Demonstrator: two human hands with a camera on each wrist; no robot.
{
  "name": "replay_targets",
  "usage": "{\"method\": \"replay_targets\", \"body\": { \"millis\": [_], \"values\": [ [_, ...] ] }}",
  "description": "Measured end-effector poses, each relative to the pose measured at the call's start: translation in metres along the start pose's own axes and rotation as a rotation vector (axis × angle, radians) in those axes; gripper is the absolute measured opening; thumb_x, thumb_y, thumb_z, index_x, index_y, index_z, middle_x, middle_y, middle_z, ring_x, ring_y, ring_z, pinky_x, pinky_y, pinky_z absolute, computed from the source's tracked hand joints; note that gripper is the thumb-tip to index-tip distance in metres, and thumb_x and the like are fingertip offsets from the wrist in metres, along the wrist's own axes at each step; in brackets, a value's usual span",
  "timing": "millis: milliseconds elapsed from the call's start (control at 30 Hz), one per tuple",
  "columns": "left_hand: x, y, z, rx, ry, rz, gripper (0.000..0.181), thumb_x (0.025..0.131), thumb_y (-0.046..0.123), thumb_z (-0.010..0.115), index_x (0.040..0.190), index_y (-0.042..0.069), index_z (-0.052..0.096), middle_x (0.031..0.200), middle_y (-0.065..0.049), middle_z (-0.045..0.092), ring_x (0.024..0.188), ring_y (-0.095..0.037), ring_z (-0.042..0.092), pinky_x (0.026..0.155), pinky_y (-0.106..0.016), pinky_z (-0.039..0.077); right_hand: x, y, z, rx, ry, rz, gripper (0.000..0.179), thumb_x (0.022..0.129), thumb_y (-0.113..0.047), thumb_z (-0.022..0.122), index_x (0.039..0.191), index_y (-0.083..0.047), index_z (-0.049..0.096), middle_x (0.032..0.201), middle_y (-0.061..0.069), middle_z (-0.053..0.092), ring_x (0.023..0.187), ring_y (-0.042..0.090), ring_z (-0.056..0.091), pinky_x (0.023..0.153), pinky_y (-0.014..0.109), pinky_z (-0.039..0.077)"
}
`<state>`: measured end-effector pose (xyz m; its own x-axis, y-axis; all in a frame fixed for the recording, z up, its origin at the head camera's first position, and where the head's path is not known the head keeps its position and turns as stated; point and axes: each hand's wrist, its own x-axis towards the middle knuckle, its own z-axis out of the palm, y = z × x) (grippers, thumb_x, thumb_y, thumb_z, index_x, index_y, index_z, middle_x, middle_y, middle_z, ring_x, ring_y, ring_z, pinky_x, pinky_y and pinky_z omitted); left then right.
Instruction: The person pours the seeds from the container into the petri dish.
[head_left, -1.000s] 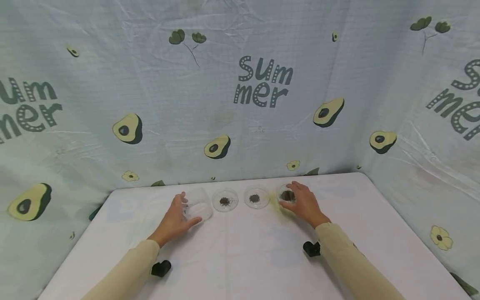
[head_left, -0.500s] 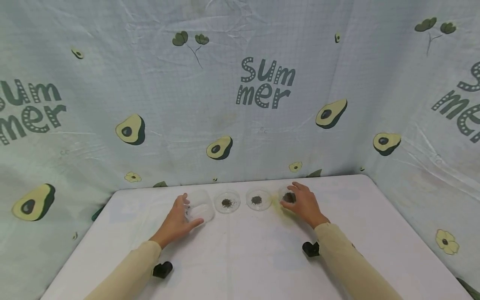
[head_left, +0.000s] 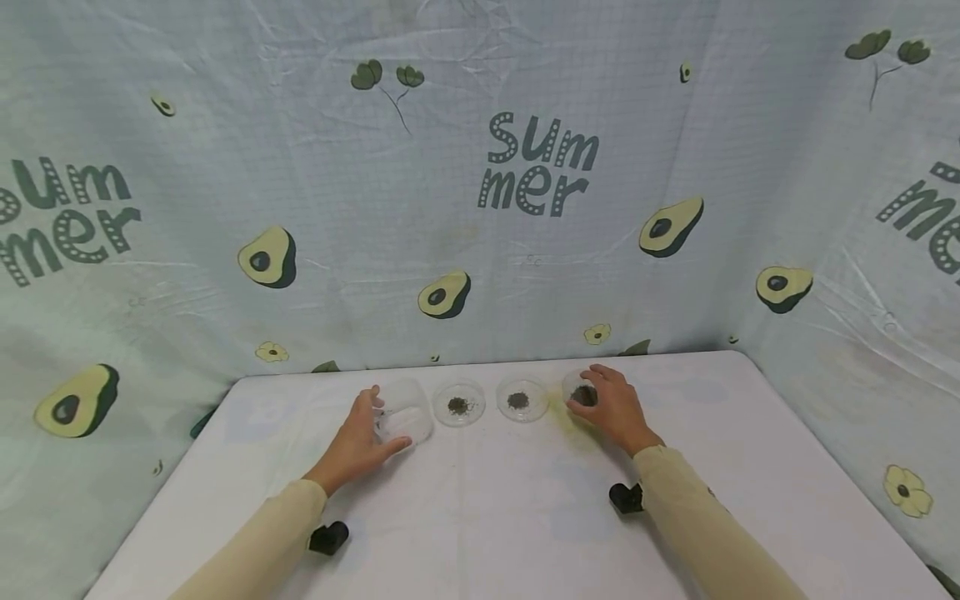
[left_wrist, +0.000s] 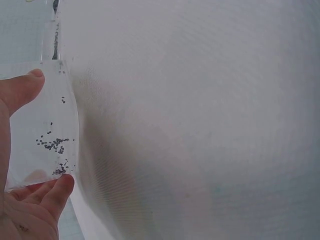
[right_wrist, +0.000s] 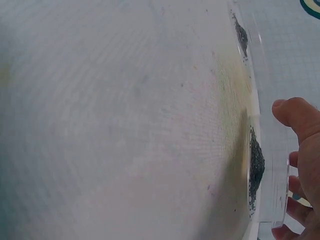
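Note:
A clear plastic box [head_left: 408, 421] stands at the left end of a row near the table's back edge. Small dark grains [left_wrist: 52, 145] are scattered inside it. My left hand [head_left: 358, 446] grips it, thumb on the near side and fingers round the far side. At the row's right end, my right hand [head_left: 615, 410] holds a round clear dish [right_wrist: 274, 175] between thumb and fingers. A heap of dark grains [right_wrist: 256, 167] lies in this dish. Part of its rim is hidden by the hand in the head view.
Between the hands stand two more clear round dishes, a left one [head_left: 472, 392] and a right one [head_left: 521, 387], each with a small dark heap. A white cloth covers the table [head_left: 465, 517]. Behind hangs a printed curtain [head_left: 360, 183]. Both wrists carry black devices.
The whole head view has drifted slightly to the right. Both hands stay at their containers, with no clear movement relative to the table.

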<state>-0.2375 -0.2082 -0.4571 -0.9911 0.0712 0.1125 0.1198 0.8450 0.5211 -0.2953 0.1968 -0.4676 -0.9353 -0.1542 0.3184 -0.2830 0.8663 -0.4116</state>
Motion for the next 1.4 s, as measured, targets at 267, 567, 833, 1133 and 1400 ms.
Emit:
{"method": "replay_targets", "body": {
  "millis": [267, 567, 833, 1133, 1400],
  "values": [
    [0.0, 0.002, 0.0, 0.006, 0.008, -0.002, 0.099, 0.079, 0.039, 0.078, 0.146, -0.001, 0.018, 0.135, -0.021, 0.043, 0.127, -0.04, 0.048, 0.106, -0.056, 0.04, 0.004, 0.001, 0.004, 0.015, -0.007, 0.025, 0.057, 0.083, -0.034, 0.074, 0.127, -0.001, 0.058, 0.144, 0.025, 0.044, 0.133, 0.044, 0.04, 0.106, 0.062, 0.035],
    [0.0, 0.002, 0.0, 0.017, 0.003, -0.006, 0.099, 0.079, 0.04, 0.078, 0.146, 0.001, 0.017, 0.137, -0.021, 0.041, 0.128, -0.039, 0.046, 0.107, -0.055, 0.039, 0.004, 0.002, 0.003, 0.023, -0.012, 0.027, 0.059, 0.083, -0.034, 0.075, 0.127, 0.0, 0.057, 0.144, 0.027, 0.042, 0.132, 0.046, 0.04, 0.106, 0.063, 0.036],
    [0.0, 0.003, -0.002, 0.036, -0.002, -0.017, 0.1, 0.079, 0.041, 0.078, 0.146, 0.001, 0.016, 0.138, -0.02, 0.041, 0.126, -0.038, 0.049, 0.106, -0.055, 0.041, 0.006, 0.001, 0.003, 0.039, -0.05, 0.061, 0.06, 0.084, -0.035, 0.073, 0.129, 0.0, 0.055, 0.147, 0.027, 0.038, 0.134, 0.046, 0.037, 0.107, 0.062, 0.034],
    [0.0, 0.001, -0.004, 0.037, 0.004, -0.021, 0.103, 0.08, 0.041, 0.077, 0.15, 0.003, 0.011, 0.142, -0.022, 0.039, 0.127, -0.039, 0.048, 0.105, -0.056, 0.041, 0.005, -0.004, -0.005, 0.063, -0.059, 0.072, 0.062, 0.088, -0.04, 0.068, 0.132, 0.0, 0.052, 0.15, 0.024, 0.036, 0.138, 0.044, 0.034, 0.11, 0.061, 0.031],
    [0.004, -0.002, -0.011, 0.069, -0.001, -0.029, 0.103, 0.082, 0.042, 0.074, 0.151, 0.0, 0.01, 0.143, -0.027, 0.035, 0.128, -0.042, 0.046, 0.105, -0.058, 0.04, 0.003, -0.013, -0.008, 0.069, -0.06, 0.045, 0.059, 0.09, -0.04, 0.066, 0.132, -0.001, 0.053, 0.148, 0.022, 0.04, 0.138, 0.041, 0.035, 0.112, 0.059, 0.031]
  ]
}}
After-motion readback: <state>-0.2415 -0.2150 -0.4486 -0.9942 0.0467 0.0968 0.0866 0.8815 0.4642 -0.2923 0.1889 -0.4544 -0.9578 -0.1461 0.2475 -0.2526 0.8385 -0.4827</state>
